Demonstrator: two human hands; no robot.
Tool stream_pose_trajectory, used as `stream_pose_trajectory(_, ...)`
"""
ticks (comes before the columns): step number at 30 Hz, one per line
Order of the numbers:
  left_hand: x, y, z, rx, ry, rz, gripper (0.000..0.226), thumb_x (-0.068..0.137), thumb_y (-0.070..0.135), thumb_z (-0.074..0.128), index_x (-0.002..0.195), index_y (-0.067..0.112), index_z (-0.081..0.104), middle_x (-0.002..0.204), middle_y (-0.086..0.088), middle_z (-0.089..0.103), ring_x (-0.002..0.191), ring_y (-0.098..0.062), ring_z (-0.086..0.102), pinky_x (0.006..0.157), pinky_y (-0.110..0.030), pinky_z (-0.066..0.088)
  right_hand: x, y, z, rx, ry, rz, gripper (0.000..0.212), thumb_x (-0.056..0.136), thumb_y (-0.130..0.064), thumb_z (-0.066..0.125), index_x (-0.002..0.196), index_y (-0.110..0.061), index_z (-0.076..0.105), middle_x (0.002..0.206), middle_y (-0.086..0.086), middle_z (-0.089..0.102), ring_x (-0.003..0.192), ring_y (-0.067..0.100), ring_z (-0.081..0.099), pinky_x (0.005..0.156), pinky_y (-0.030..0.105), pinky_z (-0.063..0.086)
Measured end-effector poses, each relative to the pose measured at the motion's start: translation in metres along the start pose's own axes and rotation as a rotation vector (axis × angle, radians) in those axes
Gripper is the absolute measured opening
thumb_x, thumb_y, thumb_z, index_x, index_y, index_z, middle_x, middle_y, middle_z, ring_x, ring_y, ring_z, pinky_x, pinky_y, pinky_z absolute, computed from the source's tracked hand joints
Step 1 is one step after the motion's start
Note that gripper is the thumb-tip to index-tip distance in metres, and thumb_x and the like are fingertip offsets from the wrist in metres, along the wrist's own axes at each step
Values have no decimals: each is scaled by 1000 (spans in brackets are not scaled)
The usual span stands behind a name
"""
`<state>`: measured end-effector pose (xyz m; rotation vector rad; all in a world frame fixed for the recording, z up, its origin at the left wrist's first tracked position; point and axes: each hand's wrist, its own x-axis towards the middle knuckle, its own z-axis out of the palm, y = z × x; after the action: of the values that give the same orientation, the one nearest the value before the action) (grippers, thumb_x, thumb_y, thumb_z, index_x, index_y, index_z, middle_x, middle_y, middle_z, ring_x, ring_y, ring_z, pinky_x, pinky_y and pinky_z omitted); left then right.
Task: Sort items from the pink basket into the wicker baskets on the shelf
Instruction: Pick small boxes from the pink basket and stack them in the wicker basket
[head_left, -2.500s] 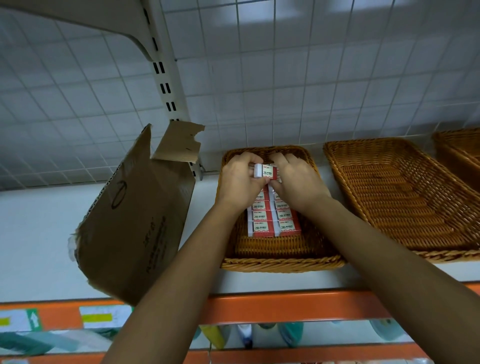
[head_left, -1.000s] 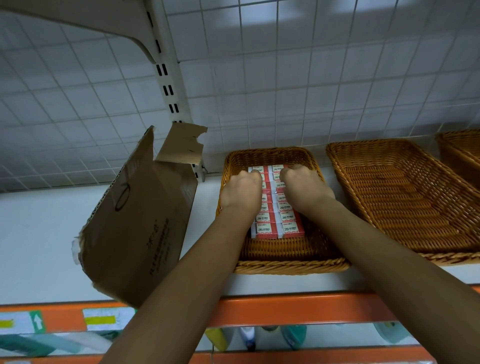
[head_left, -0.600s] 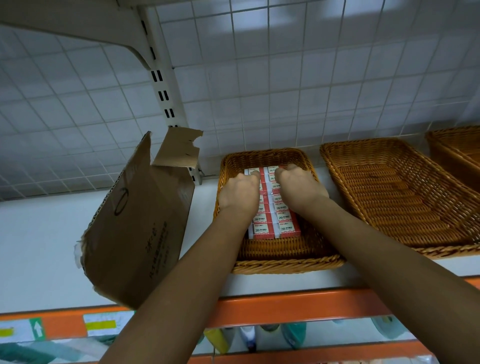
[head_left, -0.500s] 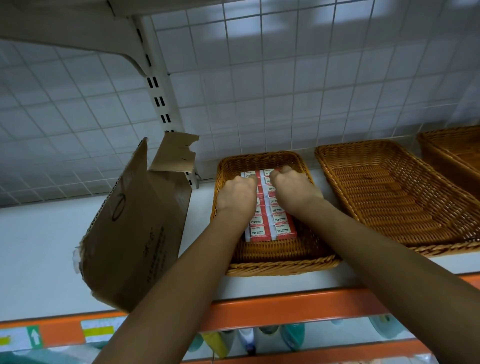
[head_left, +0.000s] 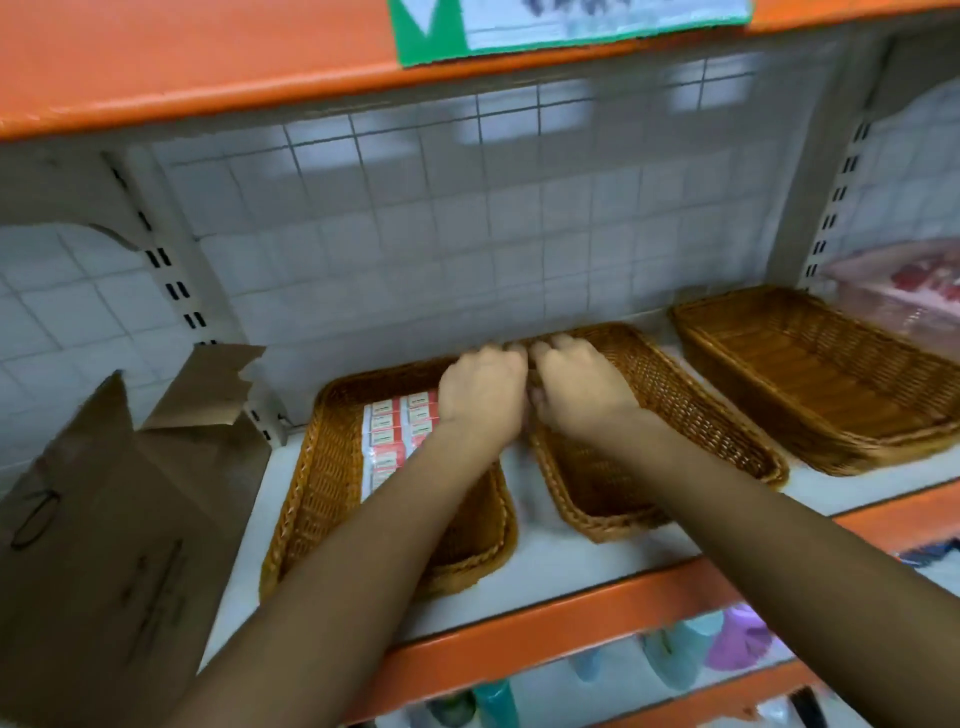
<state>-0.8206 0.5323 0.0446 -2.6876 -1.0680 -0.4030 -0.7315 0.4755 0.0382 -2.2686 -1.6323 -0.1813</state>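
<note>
The fingers (head_left: 500, 354) of the left hand (head_left: 483, 397) are curled downward over the far right corner of the left wicker basket (head_left: 304, 499). Those of the right hand (head_left: 579, 397) are curled in the same way over the far left corner of the middle wicker basket (head_left: 717, 415). The two hands are just beside each other. The fingertips are hidden behind the knuckles and this part is blurred, so it cannot be told whether they grasp a rim, a small item or nothing.

In the left basket lie small red and white boxes (head_left: 397, 431) in two rows. The left forearm crosses over this basket and covers the near end of the rows. The right forearm covers the near left part of the middle basket.

A third wicker basket (head_left: 810, 374) stands to the right, apart from the middle one. Behind it, at the right border, is the pink basket (head_left: 904, 291). It is cut off by the frame and blurred, and the red things in it cannot be identified.

Left of the baskets a brown cardboard box (head_left: 119, 519) with a torn flap stands on the same shelf (head_left: 550, 551), which is white with an orange front edge. The box is cut off at the left border.

Behind everything is a white wire grid panel (head_left: 467, 234). Above is the orange upper shelf (head_left: 208, 67) with a green and white label (head_left: 519, 26), and its print is not readable.

Under the shelf, teal bottles (head_left: 498, 701) and a purple thing (head_left: 737, 634) show only partly.
</note>
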Motion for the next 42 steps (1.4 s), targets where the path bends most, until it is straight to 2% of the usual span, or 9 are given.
stream_pose_trajectory(6,29,112,-7,-68,47,166,25,92,24,50,114,13,55,115,-11,59,109,-31,56,83,-39,48,-35,106,-41,-74,42,114,30,89,-20,50,117,-8,53,121,14,52,116,33,47,96,39,42)
stream_pose_trajectory(10,46,190,-10,-113,74,251,24,91,21,49,113,12,55,114,-10,59,109,-31,56,83,-39,48,-65,176,-67,-122,52,179,29,89,-22,50,115,-8,52,117,14,54,112,34,49,91,37,41)
stream_pose_trajectory(16,63,295,-9,-164,104,365,28,95,28,44,113,11,56,112,-11,59,106,-33,57,81,-40,48,-108,272,-99,-181,69,318,29,89,-19,49,115,-9,54,120,14,58,112,33,54,84,37,46)
stream_pose_trajectory(20,79,348,-8,-197,114,432,34,96,31,42,118,11,59,114,-12,61,104,-32,58,80,-38,49,-126,328,-114,-186,72,389,33,89,-21,52,119,-7,54,120,17,56,114,34,51,89,38,46)
stream_pose_trajectory(25,109,394,-6,-238,87,489,29,96,25,44,118,13,58,114,-13,61,105,-33,58,80,-39,48,-130,379,-129,-150,72,464,40,88,-25,52,123,-5,55,124,18,56,116,35,50,92,40,45)
stream_pose_trajectory(28,136,415,-1,-248,64,502,28,95,22,46,119,13,59,117,-12,61,109,-32,57,83,-40,47,-118,408,-136,-156,71,483,37,88,-19,51,123,-6,56,124,18,56,116,35,51,91,39,45)
stream_pose_trajectory(35,205,452,29,-218,-29,528,37,85,6,58,121,17,60,123,-9,60,112,-29,57,86,-39,49,-76,476,-134,-194,-96,479,39,87,-13,53,125,-10,54,126,13,57,116,31,51,90,34,42)
stream_pose_trajectory(40,238,467,49,-163,-112,597,50,78,-4,58,123,19,59,116,-9,61,108,-30,56,83,-43,53,-48,511,-129,-211,-267,427,38,86,-12,54,124,-13,56,123,11,59,112,29,54,90,34,46)
stream_pose_trajectory(42,245,471,55,-134,-144,642,45,78,-2,60,119,17,61,113,-7,62,103,-26,57,80,-37,52,-38,520,-128,-226,-357,379,38,87,-15,57,125,-14,56,124,10,59,112,27,55,92,33,45)
